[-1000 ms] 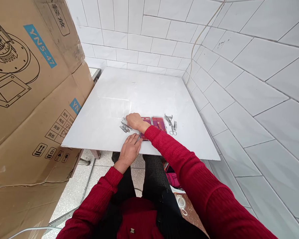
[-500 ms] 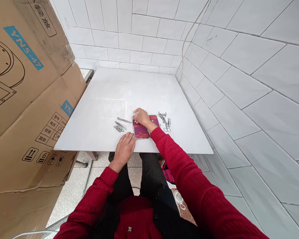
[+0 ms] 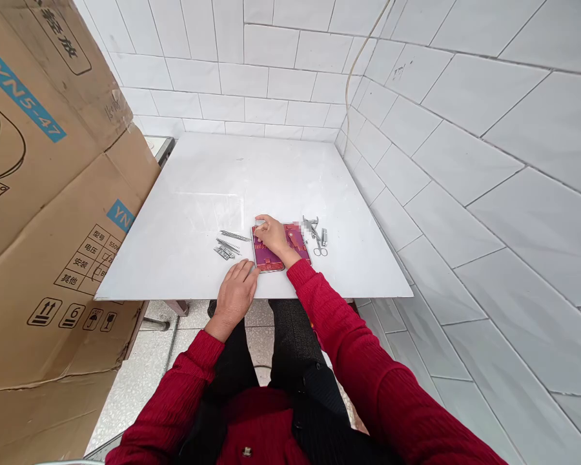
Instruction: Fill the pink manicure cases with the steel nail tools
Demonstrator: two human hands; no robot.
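A manicure case point(image 3: 269, 264) lies unfolded on the white table, with a purple lining, red trim and a row of loops. My right hand point(image 3: 273, 236) is over its left half, thumb and fingers pinched near the upper left corner. Whatever the pinch holds is too small to make out. My left hand point(image 3: 235, 289) rests flat on the table, fingers stretched out, fingertips at the case's lower left corner. Left of the case lie several slim metal tools point(image 3: 234, 236). To its right are small scissors point(image 3: 320, 250), a nail clipper point(image 3: 324, 236) and metal nippers point(image 3: 310, 226).
A large cardboard box point(image 3: 77, 213) stands along the table's left side. White tiled walls point(image 3: 266, 84) close off the back and right. A pale cable point(image 3: 351, 77) hangs down the back corner. The front edge of the white table point(image 3: 174, 271) is just above my knees.
The view has shifted slightly, and more of the case's right half shows. My right hand still pinches near the upper left corner. My left hand stays flat beside the case.
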